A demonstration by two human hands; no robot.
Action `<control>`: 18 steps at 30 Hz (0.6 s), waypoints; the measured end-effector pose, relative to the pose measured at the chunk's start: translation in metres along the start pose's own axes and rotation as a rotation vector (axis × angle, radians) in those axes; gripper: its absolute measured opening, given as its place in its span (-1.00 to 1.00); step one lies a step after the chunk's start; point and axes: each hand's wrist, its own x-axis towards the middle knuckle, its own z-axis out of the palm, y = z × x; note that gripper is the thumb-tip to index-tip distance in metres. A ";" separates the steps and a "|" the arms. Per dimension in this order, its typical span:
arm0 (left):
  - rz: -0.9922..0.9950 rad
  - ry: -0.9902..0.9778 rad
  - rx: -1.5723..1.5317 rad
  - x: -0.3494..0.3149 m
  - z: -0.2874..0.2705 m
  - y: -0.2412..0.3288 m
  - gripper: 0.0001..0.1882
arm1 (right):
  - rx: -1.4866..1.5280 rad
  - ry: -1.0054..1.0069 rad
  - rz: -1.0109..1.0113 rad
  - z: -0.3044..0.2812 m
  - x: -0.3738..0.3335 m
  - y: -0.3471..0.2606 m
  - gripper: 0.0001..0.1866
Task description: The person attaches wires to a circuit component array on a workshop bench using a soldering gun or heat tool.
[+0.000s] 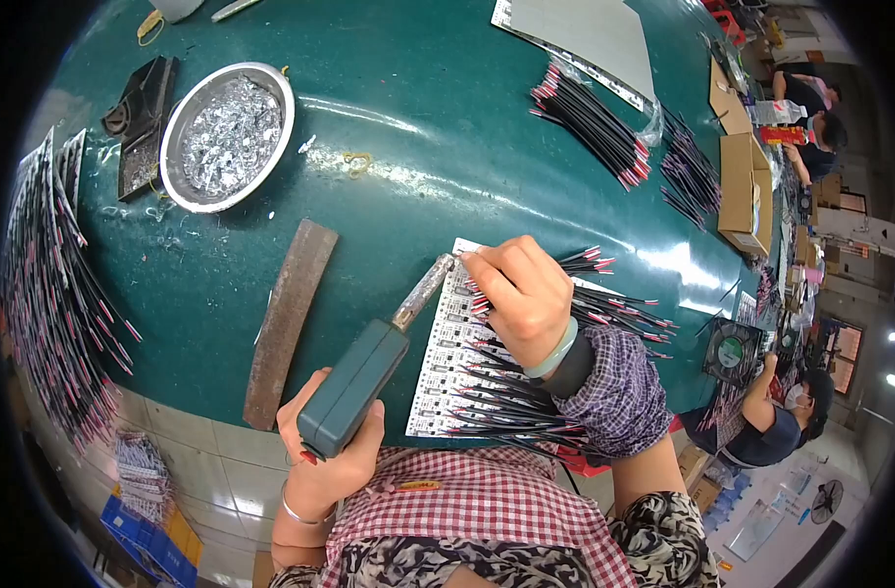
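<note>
My left hand (pixel 335 431) is wrapped round the handle of a dark green soldering gun (pixel 354 382). Its metal tip slants up to the far left corner of a white panel of small circuit boards (pixel 440 363). Right at that tip, my right hand (pixel 528 294) pinches with thumb and forefinger. What lies between those fingertips is hidden. Black wires with red and white ends (pixel 511 416) run in rows from the panel toward the right, partly under my right hand and wrist.
A rusty metal bar (pixel 291 323) lies left of the soldering gun. Beyond it stands a metal bowl of silvery scraps (pixel 286 118). Wired panels (pixel 50 284) hang over the left edge. Wire bundles (pixel 595 122) and a cardboard box (pixel 740 211) are at the right. A co-worker (pixel 786 416) sits there.
</note>
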 end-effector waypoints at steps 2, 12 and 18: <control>0.344 0.149 -0.016 0.000 0.005 -0.012 -0.66 | 0.032 0.007 0.016 -0.001 0.000 -0.001 -0.56; 0.165 0.210 -0.288 -0.018 -0.003 0.004 -0.66 | -0.005 0.000 0.040 -0.033 0.007 -0.013 -0.56; 0.198 0.208 -0.284 -0.017 -0.007 -0.006 -0.50 | -0.052 -0.177 0.174 -0.038 0.006 -0.036 -0.36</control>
